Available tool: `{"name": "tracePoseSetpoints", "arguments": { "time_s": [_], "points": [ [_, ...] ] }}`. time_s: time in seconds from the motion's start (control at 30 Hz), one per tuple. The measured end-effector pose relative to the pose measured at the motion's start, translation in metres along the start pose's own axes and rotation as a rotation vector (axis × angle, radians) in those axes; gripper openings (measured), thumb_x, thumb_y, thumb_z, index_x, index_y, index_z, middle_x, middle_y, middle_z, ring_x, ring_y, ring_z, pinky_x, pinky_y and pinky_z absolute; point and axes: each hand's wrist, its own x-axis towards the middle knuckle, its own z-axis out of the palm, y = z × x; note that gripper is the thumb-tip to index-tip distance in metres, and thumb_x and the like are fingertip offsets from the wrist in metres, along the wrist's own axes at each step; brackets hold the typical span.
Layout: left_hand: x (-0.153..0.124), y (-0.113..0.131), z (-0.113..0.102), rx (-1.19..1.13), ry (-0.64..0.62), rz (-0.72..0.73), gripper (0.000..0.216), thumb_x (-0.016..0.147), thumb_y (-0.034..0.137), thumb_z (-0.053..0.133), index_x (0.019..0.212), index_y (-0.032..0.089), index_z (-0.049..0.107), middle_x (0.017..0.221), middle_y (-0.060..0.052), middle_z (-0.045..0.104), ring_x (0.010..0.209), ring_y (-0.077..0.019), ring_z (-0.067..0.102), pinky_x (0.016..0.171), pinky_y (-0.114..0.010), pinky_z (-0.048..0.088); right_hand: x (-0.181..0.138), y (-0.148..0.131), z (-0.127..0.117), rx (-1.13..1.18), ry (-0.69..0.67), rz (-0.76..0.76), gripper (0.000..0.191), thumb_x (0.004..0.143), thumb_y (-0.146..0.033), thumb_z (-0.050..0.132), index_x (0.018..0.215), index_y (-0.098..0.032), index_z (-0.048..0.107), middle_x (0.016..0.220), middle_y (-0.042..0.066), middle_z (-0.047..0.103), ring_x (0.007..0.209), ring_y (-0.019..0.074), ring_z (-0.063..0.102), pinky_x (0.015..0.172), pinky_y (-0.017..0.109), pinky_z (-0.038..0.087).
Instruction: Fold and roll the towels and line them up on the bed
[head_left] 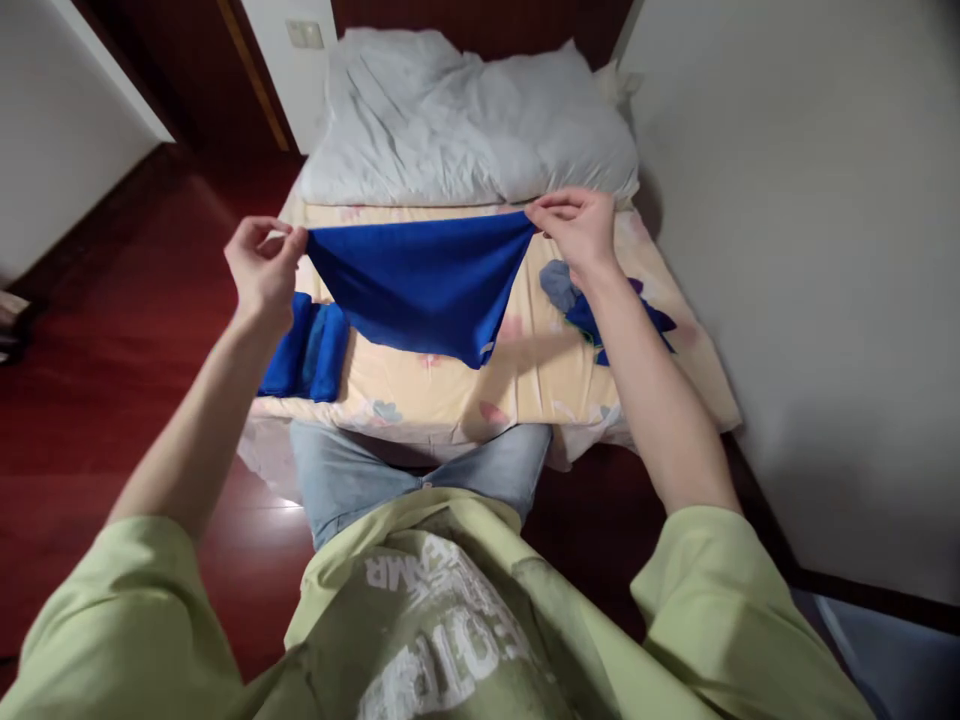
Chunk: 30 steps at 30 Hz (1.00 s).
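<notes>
A blue cloth (427, 280) hangs stretched between my two hands above the bed, with a small pale tag near its lower right corner. My left hand (264, 262) pinches its upper left corner between thumb and fingers. At the upper right corner, my right hand (576, 228) grips the cloth in the same way. Folded blue cloths (306, 350) lie side by side on the bed, below my left hand. Under my right forearm is a loose heap of blue cloth (589, 318), partly hidden by the arm, with a grey-blue piece (559, 285) beside it.
The bed (525, 385) has a cream flowered sheet and stands in front of me. A white pillow or folded bedding (472, 125) lies at its far end. A pale wall (810, 250) runs along the right; dark red floor (135, 330) spreads on the left.
</notes>
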Motion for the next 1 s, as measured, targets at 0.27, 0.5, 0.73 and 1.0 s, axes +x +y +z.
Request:
{"name": "tracePoseSetpoints", "arguments": {
  "time_s": [0.27, 0.5, 0.73, 1.0],
  "points": [
    [0.076, 0.074, -0.011, 0.137, -0.208, 0.099, 0.060, 0.101, 0.036, 0.028, 0.131, -0.013, 0.046, 0.102, -0.002, 0.063, 0.124, -0.0398, 0.059, 0.084, -0.056, 0.040, 0.006, -0.072, 0.013, 0.076, -0.082, -0.079, 0.040, 0.082, -0.064, 0.083, 0.094, -0.029, 0.067, 0.075, 0.000, 0.076, 0.105, 0.0211, 0.070, 0.100, 0.039, 0.059],
    [0.081, 0.087, -0.027, 0.105, -0.180, 0.263, 0.056, 0.105, 0.042, 0.045, 0.125, -0.008, 0.058, 0.089, 0.000, 0.064, 0.103, -0.0153, 0.074, 0.089, -0.039, 0.050, 0.012, -0.064, 0.004, 0.094, 0.004, -0.133, 0.051, 0.076, -0.068, 0.086, 0.102, -0.026, 0.072, 0.085, 0.001, 0.076, 0.101, 0.0196, 0.071, 0.090, 0.035, 0.062],
    [0.062, 0.087, -0.022, -0.059, -0.172, 0.228, 0.050, 0.075, 0.050, 0.094, 0.100, 0.011, 0.073, 0.078, -0.001, 0.073, 0.065, -0.0068, 0.060, 0.058, -0.021, 0.048, 0.007, -0.065, -0.002, -0.004, -0.042, -0.127, 0.059, 0.086, -0.071, 0.075, 0.124, -0.026, 0.070, 0.093, -0.001, 0.076, 0.094, 0.0139, 0.069, 0.085, 0.031, 0.060],
    [0.050, 0.092, -0.016, -0.067, -0.153, 0.103, 0.019, 0.089, 0.022, 0.085, 0.099, 0.011, 0.073, 0.073, 0.002, 0.066, 0.060, -0.0058, 0.051, 0.064, -0.025, 0.048, -0.002, -0.068, -0.004, 0.010, -0.109, -0.066, 0.062, 0.089, -0.052, 0.084, 0.138, -0.022, 0.062, 0.105, 0.003, 0.077, 0.107, 0.0160, 0.067, 0.101, 0.037, 0.056]
  ]
}}
